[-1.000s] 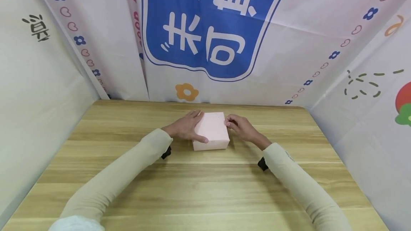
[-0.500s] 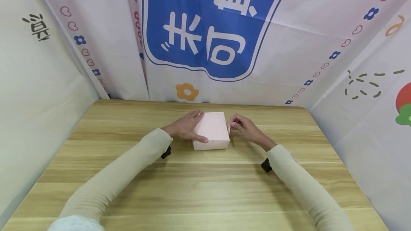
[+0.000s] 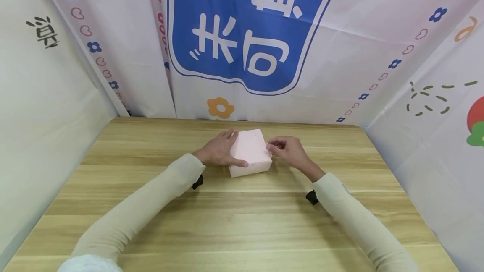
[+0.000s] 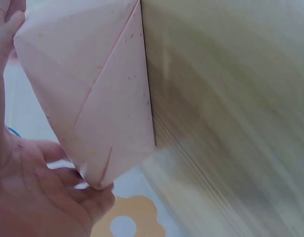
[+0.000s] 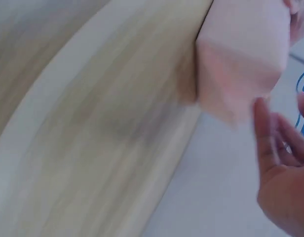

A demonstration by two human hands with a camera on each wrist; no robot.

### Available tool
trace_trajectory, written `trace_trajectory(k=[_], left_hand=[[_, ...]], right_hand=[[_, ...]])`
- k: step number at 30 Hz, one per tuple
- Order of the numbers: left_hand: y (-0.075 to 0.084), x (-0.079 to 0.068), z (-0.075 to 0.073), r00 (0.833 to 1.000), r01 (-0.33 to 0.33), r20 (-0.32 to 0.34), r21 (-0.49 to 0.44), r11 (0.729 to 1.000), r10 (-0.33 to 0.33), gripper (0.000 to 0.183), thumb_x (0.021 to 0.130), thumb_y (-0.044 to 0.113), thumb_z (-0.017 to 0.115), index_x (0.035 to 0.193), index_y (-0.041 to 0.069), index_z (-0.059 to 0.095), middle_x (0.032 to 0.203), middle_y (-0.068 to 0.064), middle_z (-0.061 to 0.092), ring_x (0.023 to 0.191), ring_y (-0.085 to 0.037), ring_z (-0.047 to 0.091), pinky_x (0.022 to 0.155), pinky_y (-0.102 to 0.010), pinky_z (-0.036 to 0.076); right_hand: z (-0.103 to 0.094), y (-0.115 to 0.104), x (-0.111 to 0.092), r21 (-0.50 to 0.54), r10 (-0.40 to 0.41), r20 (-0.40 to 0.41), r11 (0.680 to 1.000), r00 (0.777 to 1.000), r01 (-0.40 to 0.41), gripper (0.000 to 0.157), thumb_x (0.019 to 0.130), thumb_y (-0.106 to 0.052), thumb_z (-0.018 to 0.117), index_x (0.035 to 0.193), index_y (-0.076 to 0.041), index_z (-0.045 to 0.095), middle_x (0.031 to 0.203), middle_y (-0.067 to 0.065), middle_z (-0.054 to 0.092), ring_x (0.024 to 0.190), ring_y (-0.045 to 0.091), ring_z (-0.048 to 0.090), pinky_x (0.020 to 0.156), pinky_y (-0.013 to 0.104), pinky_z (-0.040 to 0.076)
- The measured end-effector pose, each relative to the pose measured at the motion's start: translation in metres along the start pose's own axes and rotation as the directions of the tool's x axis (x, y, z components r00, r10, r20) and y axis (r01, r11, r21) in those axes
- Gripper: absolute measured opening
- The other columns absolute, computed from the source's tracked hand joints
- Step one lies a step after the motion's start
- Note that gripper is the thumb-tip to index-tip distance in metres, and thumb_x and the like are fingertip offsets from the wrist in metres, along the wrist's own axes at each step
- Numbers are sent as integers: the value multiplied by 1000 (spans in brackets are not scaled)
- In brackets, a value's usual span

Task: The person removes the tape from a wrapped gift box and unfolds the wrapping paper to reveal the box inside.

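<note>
A small pink cardboard box (image 3: 251, 148) stands on the wooden table, its plain top facing up. My left hand (image 3: 219, 148) grips it from the left, thumb along the near top edge and fingers at the far side. In the left wrist view the same hand's fingers (image 4: 100, 197) curl at a corner, and the box's side panel (image 4: 115, 98) shows diagonal creases. My right hand (image 3: 289, 150) is at the box's right side, fingers bent and thumb tip right at its edge. The blurred right wrist view shows these fingers (image 5: 263, 128) beside the box's creased end, spread apart.
The wooden table (image 3: 234, 221) reaches back to a white printed curtain (image 3: 348, 62) with a blue sign. White printed sheets (image 3: 49, 95) enclose it on the left and right. A black wrist device (image 3: 312, 197) sits under the right sleeve.
The right hand drew away slightly with a flap at the box's right side, then came back against it. The box has turned a little counterclockwise, the left hand moving with it.
</note>
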State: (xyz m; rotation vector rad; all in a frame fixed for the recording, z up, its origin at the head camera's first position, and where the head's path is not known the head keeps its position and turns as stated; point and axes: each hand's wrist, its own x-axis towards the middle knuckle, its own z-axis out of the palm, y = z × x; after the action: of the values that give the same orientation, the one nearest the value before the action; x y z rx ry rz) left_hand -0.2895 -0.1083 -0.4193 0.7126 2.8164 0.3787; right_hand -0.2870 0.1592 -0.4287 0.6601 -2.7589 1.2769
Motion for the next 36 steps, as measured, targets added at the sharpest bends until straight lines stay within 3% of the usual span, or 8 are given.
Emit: trace_trajectory(k=[4,8,14,19,22,26,30,36], left_hand=[[6,-2,1,998,51,-32,35,998,-50,125,74,80,60,155,-4,15,162,-25,17,149,-40,22,120,-50,27],[12,-4,4,993,106,-65,87,991,-101,124,75,83,55,155,-5,17,159,-26,24,146,-41,30,118,-49,32],[23,-10,8,978,190,-122,188,963,-169,124,76,88,45,151,-9,22,150,-28,37,133,-41,45,114,-46,38],[29,-16,10,976,194,-149,271,943,-159,114,86,83,33,149,-12,24,147,-33,39,128,-44,49,112,-49,40],[25,-20,6,988,145,-89,242,959,-127,104,93,74,33,150,-12,20,151,-34,32,134,-46,43,114,-50,37],[16,-23,-8,998,29,57,187,982,-41,97,98,64,38,153,-11,11,159,-31,18,148,-42,24,122,-48,25],[7,-24,-19,986,-100,150,186,978,72,92,100,57,42,154,-10,8,162,-28,10,152,-40,11,125,-48,15],[1,-20,-24,965,-217,180,147,965,189,95,97,57,51,155,-5,10,164,-23,4,153,-38,9,125,-46,15]], right_hand=[[6,-5,-1,-22,69,69,997,995,-68,37,89,-22,74,121,-3,70,112,15,74,93,26,73,76,31,61],[11,-7,-4,-30,105,60,994,993,-104,44,89,-21,74,128,-4,65,124,15,68,103,27,71,81,33,60],[20,-7,-7,0,121,-1,993,993,-121,37,95,-17,67,129,-4,63,127,16,65,102,26,70,71,22,57],[23,-8,-5,94,202,-22,976,979,-199,34,96,-12,63,130,-7,63,130,15,63,105,20,65,71,15,52],[21,-8,-2,157,261,17,953,965,-261,34,97,-9,61,131,-7,62,135,16,61,109,20,62,80,25,57],[17,-8,1,238,320,85,913,944,-331,36,99,-7,56,135,-6,59,141,17,56,120,24,58,97,42,54],[14,-7,3,284,313,138,896,940,-341,36,101,-5,52,136,-4,57,143,19,54,127,30,56,103,44,49],[9,-4,7,328,257,200,892,945,-312,36,102,-2,49,136,1,56,142,23,54,129,34,54,106,45,47]])
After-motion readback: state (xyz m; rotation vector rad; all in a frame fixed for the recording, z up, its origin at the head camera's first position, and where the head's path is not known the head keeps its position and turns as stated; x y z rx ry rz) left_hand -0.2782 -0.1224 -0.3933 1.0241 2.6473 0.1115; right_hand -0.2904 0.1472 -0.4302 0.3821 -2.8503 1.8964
